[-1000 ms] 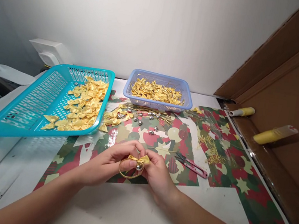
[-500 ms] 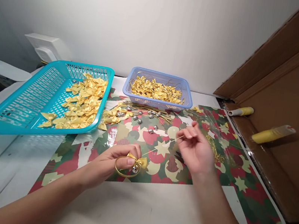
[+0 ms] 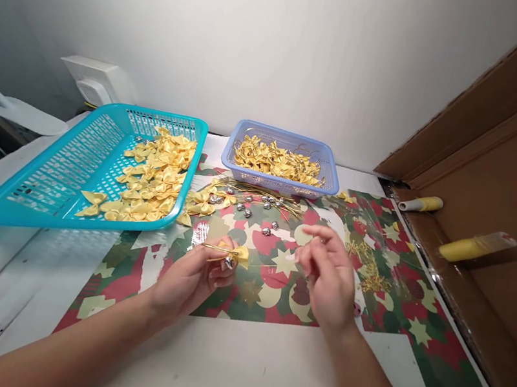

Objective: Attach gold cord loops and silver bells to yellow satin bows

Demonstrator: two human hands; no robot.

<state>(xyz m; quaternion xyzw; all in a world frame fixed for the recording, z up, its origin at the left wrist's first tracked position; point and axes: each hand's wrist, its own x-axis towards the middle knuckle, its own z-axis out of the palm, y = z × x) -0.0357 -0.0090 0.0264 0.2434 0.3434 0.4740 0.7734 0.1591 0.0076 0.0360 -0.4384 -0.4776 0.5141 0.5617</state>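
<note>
My left hand (image 3: 196,275) is closed on a yellow satin bow (image 3: 241,255), pinching it between thumb and fingers. A silver jingle bell (image 3: 229,262) hangs at the bow's middle. A loop of gold cord (image 3: 214,247) lies over the thumb, seen nearly edge-on. To the right, my right hand (image 3: 327,273) has its thumb and fingers drawn together and the index finger partly extended. A faint thin strand runs from the bow toward its fingertips. A small dark and red object (image 3: 358,309) shows partly behind this hand; its kind is hidden.
A turquoise basket (image 3: 195,177) of yellow bows stands left. Behind, a blue-purple basket (image 3: 284,186) holds bows with gold cords. Loose silver bells (image 3: 266,231), bows and gold cords (image 3: 263,192) lie between. Gold cord scraps (image 3: 374,282) lie right, before a cardboard wall (image 3: 499,192) with yellow tubes.
My left hand has turned and lifted slightly, tilting the cord loop from round to edge-on. My right hand has lowered a little and its fingers have curled in. The view has shifted slightly.
</note>
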